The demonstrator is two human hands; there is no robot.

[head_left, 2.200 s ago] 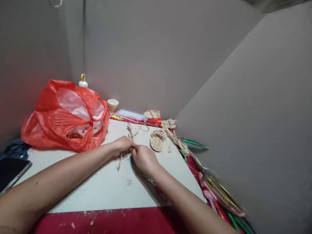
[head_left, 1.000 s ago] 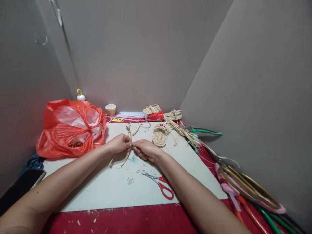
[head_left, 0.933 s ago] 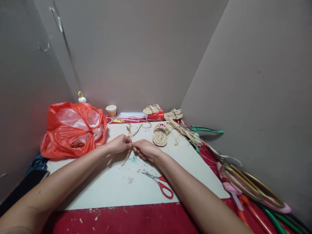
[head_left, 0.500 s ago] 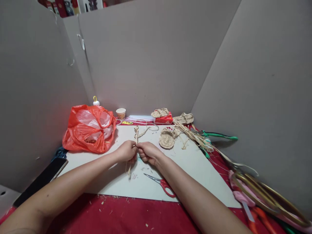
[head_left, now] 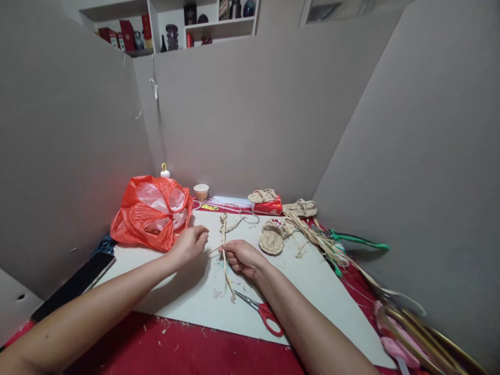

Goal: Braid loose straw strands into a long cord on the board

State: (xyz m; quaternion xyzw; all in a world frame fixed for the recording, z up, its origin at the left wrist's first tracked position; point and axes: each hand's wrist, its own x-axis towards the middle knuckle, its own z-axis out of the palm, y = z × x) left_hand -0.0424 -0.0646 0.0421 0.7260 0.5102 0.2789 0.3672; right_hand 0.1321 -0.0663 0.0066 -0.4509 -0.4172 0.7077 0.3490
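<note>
My right hand (head_left: 242, 258) pinches a braided straw cord (head_left: 224, 235) over the white board. From that pinch the cord's braided part runs away from me, and loose strands hang toward me with a knotted end. One short strand sticks out to the left. My left hand (head_left: 190, 244) is raised to the left, apart from the cord, its fingers curled together; whether a thin strand is in them I cannot make out. Red-handled scissors (head_left: 262, 311) lie by my right forearm, blades partly spread. A small woven straw sandal (head_left: 272, 237) rests right of the cord.
A red plastic bag (head_left: 150, 213) stands at the left, near a phone (head_left: 78, 284). Along the back are a paper cup (head_left: 201, 191), a red box (head_left: 267, 207) and more woven straw pieces (head_left: 300, 208). Straw strands (head_left: 312, 233), green-handled pliers (head_left: 359, 240) and large brass-coloured handles (head_left: 429, 338) line the right.
My left hand has let go of the cord and moved left and up. My right hand keeps its pinch, and the hanging strands show more fully. The head view has tilted up.
</note>
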